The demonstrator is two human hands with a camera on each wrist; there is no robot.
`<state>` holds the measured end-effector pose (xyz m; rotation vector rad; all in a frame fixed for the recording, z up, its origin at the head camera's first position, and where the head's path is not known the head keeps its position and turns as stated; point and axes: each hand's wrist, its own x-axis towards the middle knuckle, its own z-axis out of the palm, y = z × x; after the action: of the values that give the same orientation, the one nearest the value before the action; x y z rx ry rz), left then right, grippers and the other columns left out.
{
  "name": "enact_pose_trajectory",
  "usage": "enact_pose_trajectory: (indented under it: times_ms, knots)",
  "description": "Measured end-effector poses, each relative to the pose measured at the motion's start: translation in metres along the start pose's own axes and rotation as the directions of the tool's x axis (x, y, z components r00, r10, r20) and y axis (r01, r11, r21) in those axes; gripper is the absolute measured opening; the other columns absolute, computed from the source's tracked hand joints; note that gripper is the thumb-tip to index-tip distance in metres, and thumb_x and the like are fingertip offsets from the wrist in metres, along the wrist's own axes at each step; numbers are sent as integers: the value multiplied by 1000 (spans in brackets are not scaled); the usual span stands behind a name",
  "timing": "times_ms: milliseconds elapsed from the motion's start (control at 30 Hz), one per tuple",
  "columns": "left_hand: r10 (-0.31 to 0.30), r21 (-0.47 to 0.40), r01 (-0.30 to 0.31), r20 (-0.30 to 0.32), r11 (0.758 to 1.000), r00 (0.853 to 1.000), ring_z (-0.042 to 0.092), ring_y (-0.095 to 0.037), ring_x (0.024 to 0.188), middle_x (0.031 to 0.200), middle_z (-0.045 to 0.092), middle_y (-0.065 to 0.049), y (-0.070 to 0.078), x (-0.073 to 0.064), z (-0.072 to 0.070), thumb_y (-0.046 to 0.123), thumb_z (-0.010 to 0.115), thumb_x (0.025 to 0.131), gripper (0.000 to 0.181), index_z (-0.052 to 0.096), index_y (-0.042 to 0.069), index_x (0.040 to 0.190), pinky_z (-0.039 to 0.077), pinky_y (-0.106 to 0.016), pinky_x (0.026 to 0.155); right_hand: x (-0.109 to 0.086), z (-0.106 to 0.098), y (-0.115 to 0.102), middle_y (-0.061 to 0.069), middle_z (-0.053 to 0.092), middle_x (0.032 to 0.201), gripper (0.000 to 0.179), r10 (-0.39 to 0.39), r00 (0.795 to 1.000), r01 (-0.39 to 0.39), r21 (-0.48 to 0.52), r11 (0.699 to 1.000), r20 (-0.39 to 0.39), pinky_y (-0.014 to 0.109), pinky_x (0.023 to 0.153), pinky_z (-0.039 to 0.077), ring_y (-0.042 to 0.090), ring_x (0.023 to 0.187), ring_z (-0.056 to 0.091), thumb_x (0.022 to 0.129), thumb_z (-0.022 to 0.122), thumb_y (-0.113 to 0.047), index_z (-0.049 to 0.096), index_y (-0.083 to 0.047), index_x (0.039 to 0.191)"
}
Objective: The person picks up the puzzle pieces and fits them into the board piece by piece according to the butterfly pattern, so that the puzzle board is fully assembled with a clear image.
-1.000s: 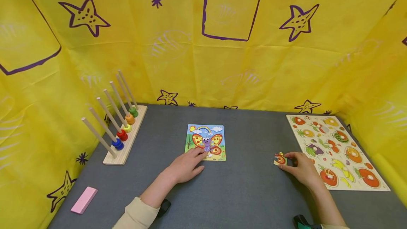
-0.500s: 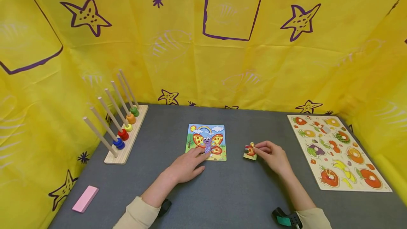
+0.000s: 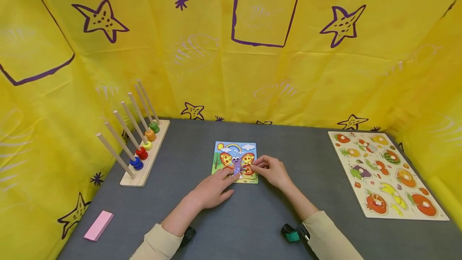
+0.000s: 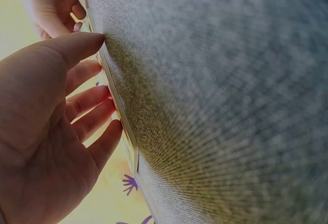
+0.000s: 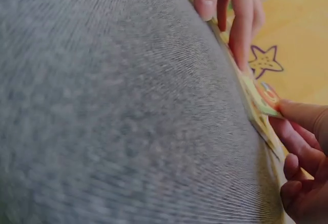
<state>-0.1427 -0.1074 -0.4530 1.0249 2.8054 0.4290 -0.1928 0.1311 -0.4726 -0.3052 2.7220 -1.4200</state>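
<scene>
A butterfly jigsaw puzzle (image 3: 231, 153) lies mid-table, with a sun, a rainbow and clouds along its top. My left hand (image 3: 213, 189) rests its fingertips on the puzzle's lower left part, fingers extended and covering some of the picture. Between thumb and fingers my right hand (image 3: 273, 173) pinches a puzzle piece (image 5: 268, 96) printed with an orange swirl. It is tilted over the puzzle's lower right, by the butterfly's lower wing. The left wrist view has my left fingers along the board's edge, the thumb at its near side.
On the left stands a wooden peg rack (image 3: 149, 163) with coloured rings on upright rods. A pink block (image 3: 99, 226) lies nearer. To the right is a wooden fruit puzzle board (image 3: 364, 189). A yellow patterned cloth (image 3: 223, 71) hangs behind the table.
My right hand has carried the puzzle piece leftward from beside the fruit board to the butterfly puzzle. My left hand has stayed on the puzzle.
</scene>
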Motion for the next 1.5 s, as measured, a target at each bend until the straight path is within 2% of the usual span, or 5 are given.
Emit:
enact_pose_trajectory:
  times_ms: [167,500,1033,1300,1500]
  knots:
    - [19,-6,-19,-14,1000,1000,43,-29,130,141,47,-14,0,-1,0,23,62,97,50,50,11,144,41,-45,102,2,4,0,-6,69,78,11,-6,1000,6,-48,999,-1,27,61,39,11,65,54,83,79,-23,72,-15,88]
    - [45,48,-44,-14,998,999,44,-30,128,140,46,-16,0,-2,0,23,61,97,47,52,16,143,42,-46,101,3,9,1,-7,62,73,11,-121,991,115,-115,987,-48,32,67,39,13,70,52,80,82,-20,73,-14,83]
    - [26,45,-26,-1,999,1000,43,-30,128,140,46,-15,0,-1,0,23,60,98,47,52,17,143,42,-46,101,5,12,2,-7,59,72,14,-90,994,81,-143,986,-59,31,66,39,12,68,51,78,83,-20,70,-15,78]
    - [30,40,-30,-2,999,1000,44,-29,127,139,46,-15,1,0,0,23,60,97,47,52,17,143,42,-45,101,7,14,3,-6,59,72,14,-104,993,93,-163,982,-57,31,66,41,11,68,51,79,82,-20,70,-15,79]
    - [35,42,-35,-3,999,999,44,-29,127,139,46,-15,0,0,1,23,60,97,46,53,17,143,42,-45,100,9,14,0,-7,55,69,19,-63,997,52,-203,978,-47,30,60,38,11,62,48,80,82,-27,67,-15,82]
